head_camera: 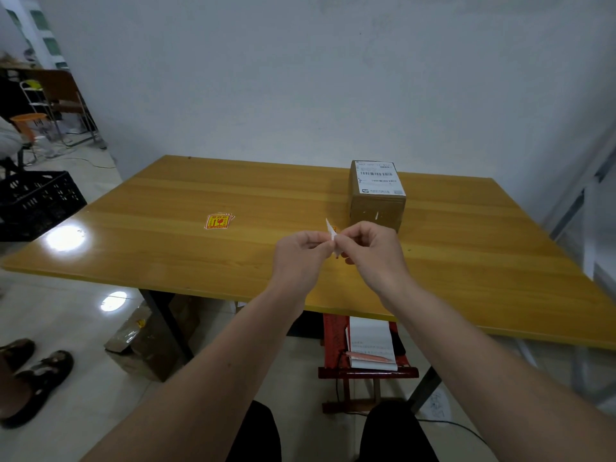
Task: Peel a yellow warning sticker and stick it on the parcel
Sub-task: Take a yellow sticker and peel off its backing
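Head view, nearest first: two bare forearms reach out over the near edge of one yellow wooden table (186, 201), and the left hand (298, 258) and right hand (373, 250) meet above its middle. Both are closed in a pinch on one small sticker (332, 232), held on edge between the fingertips of the two hands; its white backing faces the camera, with a sliver of orange at the upper edge and a red corner at the bottom, so whether the backing has come apart from the face cannot be told. The sticker is in the air, clear of the table top. Under the table, below the hands, stands one red stool (335, 338) with a white pad of paper (370, 343) and one pen (366, 356) lying on it. Left of the hands on the table lies a small pile of yellow warning stickers (218, 221), red-printed and fanned; their number cannot be counted. Beyond the hands, just behind the right one, sits one brown cardboard parcel (376, 208), shut, with one white barcode label (378, 178) on its top. Far left of the table, on the floor, is one black plastic crate (36, 201); its contents cannot be made out.
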`<action>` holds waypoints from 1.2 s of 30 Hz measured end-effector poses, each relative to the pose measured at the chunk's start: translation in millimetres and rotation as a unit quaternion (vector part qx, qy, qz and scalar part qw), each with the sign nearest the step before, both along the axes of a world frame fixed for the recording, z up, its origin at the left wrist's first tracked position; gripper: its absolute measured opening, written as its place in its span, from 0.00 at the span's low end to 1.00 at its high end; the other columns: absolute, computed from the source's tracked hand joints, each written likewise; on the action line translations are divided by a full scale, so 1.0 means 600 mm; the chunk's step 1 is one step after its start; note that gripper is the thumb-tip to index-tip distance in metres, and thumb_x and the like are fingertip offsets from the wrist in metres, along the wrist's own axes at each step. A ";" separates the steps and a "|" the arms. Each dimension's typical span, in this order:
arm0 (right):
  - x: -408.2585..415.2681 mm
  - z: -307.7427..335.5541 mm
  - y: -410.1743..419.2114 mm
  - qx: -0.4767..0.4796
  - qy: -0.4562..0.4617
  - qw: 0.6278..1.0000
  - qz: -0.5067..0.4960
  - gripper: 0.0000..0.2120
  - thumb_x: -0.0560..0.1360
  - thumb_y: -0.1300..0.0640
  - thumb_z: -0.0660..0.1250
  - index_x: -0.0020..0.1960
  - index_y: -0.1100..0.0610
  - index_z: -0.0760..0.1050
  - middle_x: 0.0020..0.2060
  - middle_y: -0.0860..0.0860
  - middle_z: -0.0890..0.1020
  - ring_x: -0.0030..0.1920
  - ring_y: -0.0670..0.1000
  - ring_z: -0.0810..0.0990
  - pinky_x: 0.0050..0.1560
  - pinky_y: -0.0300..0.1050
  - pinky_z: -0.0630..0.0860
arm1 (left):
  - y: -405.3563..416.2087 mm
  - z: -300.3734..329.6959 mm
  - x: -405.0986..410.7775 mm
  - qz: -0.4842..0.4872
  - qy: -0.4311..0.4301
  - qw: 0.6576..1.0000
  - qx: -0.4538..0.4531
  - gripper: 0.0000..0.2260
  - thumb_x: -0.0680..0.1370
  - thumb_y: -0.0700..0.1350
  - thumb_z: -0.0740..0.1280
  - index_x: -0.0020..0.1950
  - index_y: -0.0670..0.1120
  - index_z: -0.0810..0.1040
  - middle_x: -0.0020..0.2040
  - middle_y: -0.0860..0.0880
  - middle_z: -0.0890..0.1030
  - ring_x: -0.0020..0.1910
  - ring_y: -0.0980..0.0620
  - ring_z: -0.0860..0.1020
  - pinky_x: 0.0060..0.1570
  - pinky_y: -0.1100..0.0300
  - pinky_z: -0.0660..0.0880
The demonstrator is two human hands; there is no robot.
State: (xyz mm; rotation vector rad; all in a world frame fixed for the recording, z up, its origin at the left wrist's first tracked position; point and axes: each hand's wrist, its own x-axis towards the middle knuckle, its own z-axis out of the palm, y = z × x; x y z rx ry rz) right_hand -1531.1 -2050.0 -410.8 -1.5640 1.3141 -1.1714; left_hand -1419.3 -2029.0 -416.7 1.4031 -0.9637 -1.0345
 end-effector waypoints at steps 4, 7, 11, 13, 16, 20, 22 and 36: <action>-0.002 -0.001 0.000 -0.007 0.007 1.000 -0.004 0.05 0.72 0.63 0.70 0.38 0.64 0.80 0.39 0.64 0.82 0.34 0.48 0.73 0.39 0.45 0.73 | -0.001 0.002 -0.005 0.006 0.027 1.000 0.000 0.03 0.73 0.44 0.71 0.42 0.45 0.82 0.43 0.46 0.84 0.48 0.50 0.80 0.51 0.60 0.75; -0.003 -0.001 0.001 -0.007 0.006 1.000 -0.006 0.06 0.71 0.63 0.70 0.37 0.64 0.81 0.39 0.64 0.82 0.35 0.48 0.73 0.39 0.45 0.72 | -0.001 0.000 -0.005 0.019 0.036 0.999 0.001 0.03 0.74 0.45 0.71 0.42 0.47 0.82 0.42 0.49 0.84 0.48 0.51 0.81 0.47 0.62 0.74; -0.006 -0.003 0.000 0.007 -0.003 1.000 -0.002 0.05 0.72 0.62 0.70 0.39 0.63 0.81 0.35 0.58 0.79 0.36 0.49 0.75 0.39 0.43 0.73 | 0.005 0.001 -0.006 0.020 0.043 0.999 0.018 0.02 0.74 0.44 0.71 0.43 0.47 0.83 0.40 0.51 0.83 0.44 0.55 0.80 0.37 0.67 0.68; -0.006 -0.005 0.000 0.014 -0.008 1.000 0.000 0.04 0.72 0.62 0.70 0.40 0.63 0.81 0.34 0.56 0.78 0.36 0.49 0.74 0.38 0.41 0.73 | 0.007 0.002 -0.005 0.025 0.043 0.998 0.024 0.02 0.74 0.44 0.71 0.43 0.48 0.83 0.40 0.52 0.83 0.43 0.55 0.80 0.36 0.67 0.68; -0.003 -0.005 0.000 0.021 -0.010 1.000 -0.002 0.03 0.73 0.62 0.70 0.43 0.62 0.81 0.33 0.54 0.78 0.35 0.47 0.75 0.36 0.37 0.74 | 0.009 0.004 -0.007 0.030 0.039 0.998 0.029 0.04 0.74 0.44 0.71 0.39 0.49 0.82 0.40 0.51 0.83 0.44 0.55 0.80 0.36 0.67 0.68; -0.002 -0.004 0.000 0.036 -0.009 0.999 0.004 0.05 0.72 0.61 0.70 0.43 0.62 0.82 0.39 0.61 0.83 0.38 0.48 0.77 0.40 0.43 0.76 | 0.009 0.005 -0.009 0.029 0.038 0.998 0.028 0.05 0.74 0.43 0.70 0.38 0.49 0.82 0.39 0.51 0.84 0.44 0.54 0.80 0.36 0.68 0.68; -0.002 -0.002 0.003 0.043 -0.019 0.999 0.007 0.07 0.72 0.61 0.69 0.41 0.65 0.82 0.37 0.62 0.83 0.37 0.48 0.77 0.41 0.44 0.76 | 0.009 0.007 -0.009 0.026 0.040 0.999 0.025 0.04 0.75 0.43 0.70 0.40 0.48 0.82 0.40 0.50 0.84 0.45 0.53 0.81 0.36 0.69 0.67; -0.007 0.002 -0.002 0.039 -0.012 0.999 -0.003 0.05 0.72 0.63 0.70 0.41 0.63 0.83 0.32 0.51 0.82 0.31 0.39 0.76 0.32 0.29 0.72 | 0.010 0.006 -0.008 0.021 0.027 0.998 0.049 0.02 0.74 0.42 0.70 0.42 0.45 0.82 0.48 0.43 0.85 0.48 0.51 0.80 0.37 0.68 0.67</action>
